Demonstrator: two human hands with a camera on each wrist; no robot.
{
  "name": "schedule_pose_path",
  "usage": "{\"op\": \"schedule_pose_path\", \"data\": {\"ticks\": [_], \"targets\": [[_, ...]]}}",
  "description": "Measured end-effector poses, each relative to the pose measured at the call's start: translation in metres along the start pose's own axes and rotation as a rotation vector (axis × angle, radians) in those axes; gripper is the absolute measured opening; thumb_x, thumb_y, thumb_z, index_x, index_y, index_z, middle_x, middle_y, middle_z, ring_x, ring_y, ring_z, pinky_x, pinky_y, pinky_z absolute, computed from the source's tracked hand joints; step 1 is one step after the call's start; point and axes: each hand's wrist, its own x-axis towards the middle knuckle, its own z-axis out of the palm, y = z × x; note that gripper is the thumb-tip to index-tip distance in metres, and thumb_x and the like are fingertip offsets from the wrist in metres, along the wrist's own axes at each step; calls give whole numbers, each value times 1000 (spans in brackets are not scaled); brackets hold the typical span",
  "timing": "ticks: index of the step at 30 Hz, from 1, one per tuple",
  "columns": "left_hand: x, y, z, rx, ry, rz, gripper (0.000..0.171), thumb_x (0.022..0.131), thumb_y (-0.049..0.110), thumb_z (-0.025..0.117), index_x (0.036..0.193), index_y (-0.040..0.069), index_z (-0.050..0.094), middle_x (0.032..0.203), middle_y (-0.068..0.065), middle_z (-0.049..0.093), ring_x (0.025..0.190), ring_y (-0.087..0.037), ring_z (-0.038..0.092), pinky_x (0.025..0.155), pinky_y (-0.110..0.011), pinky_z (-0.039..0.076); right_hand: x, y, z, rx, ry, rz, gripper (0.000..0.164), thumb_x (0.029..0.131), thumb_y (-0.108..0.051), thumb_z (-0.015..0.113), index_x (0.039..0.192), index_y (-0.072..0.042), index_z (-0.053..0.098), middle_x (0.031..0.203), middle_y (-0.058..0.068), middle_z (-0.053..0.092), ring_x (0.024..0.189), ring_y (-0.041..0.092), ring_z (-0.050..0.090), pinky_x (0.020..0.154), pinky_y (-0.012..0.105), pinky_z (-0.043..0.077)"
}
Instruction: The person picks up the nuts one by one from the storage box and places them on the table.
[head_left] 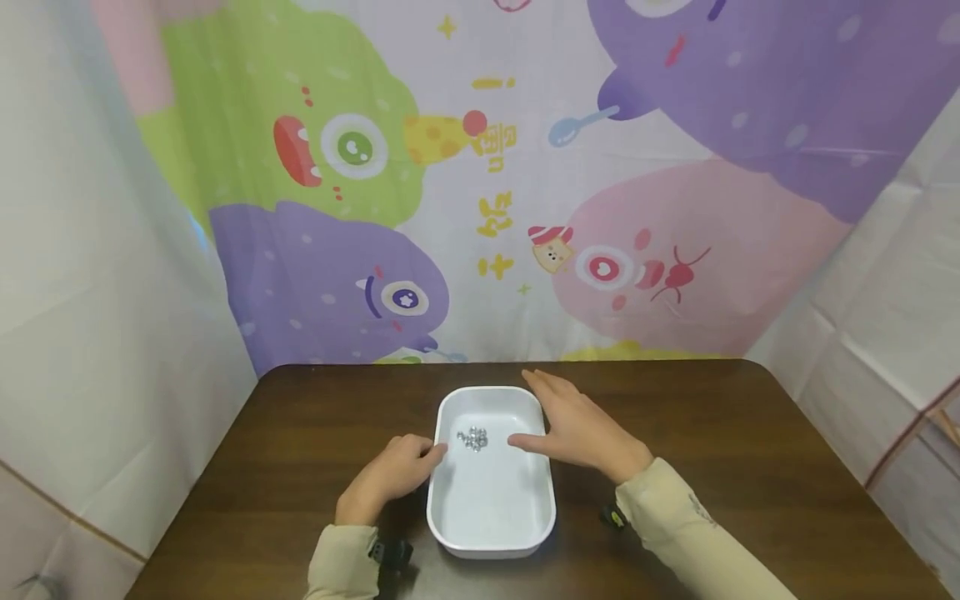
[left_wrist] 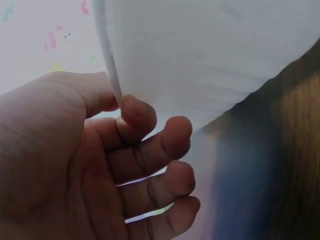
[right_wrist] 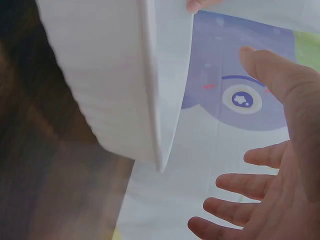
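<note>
White tray [head_left: 491,508] stands between the hands: left hand [head_left: 397,467] pinches its rim; right hand [head_left: 577,425], spread, holds nothing. Silver bits [head_left: 474,439] lie just beside the pinch. Steadying seems in hand; taking them calls for closing right fingers.

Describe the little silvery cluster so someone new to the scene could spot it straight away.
On the dark wooden table, find the white tray between the left hand and the right hand. Look in its far half, toward the left hand's side, for the silvery cluster: small, shiny pieces bunched together. Its shine sets it apart from the tray's plain white surface.
</note>
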Motion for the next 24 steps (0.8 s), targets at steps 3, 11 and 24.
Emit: {"op": "schedule_pose_path", "data": {"ticks": [3, 11, 24], "targets": [[0, 0, 1, 16, 10, -1, 38, 105, 30, 54, 75, 10, 65, 64, 1, 55, 62, -14, 50, 61, -31, 41, 6, -5, 2, -3, -4, -23, 101, 84, -62, 76, 157, -4, 37, 159, 18, 44, 145, 39, 45, 115, 54, 40], [-2, 4, 0, 45, 33, 13, 35, 104, 27, 55, 79, 8, 70, 65, 1, 56, 64, -14, 52, 62, -32, 43, 16, -17, 6, 21, -36, -36, 98, 86, -59, 75, 160, -9, 34, 159, 16, 45, 143, 39, 46, 115, 53, 40], [-2, 8, -3, 34, 4, 9, 34, 105, 28, 54, 90, 5, 73, 67, 0, 58, 65, -15, 54, 63, -33, 45, 40, -28, 14, -24, -103, -50, 97, 87, -58, 75, 160, -10, 32, 152, 19, 51, 136, 39, 54, 110, 52, 46]]}}
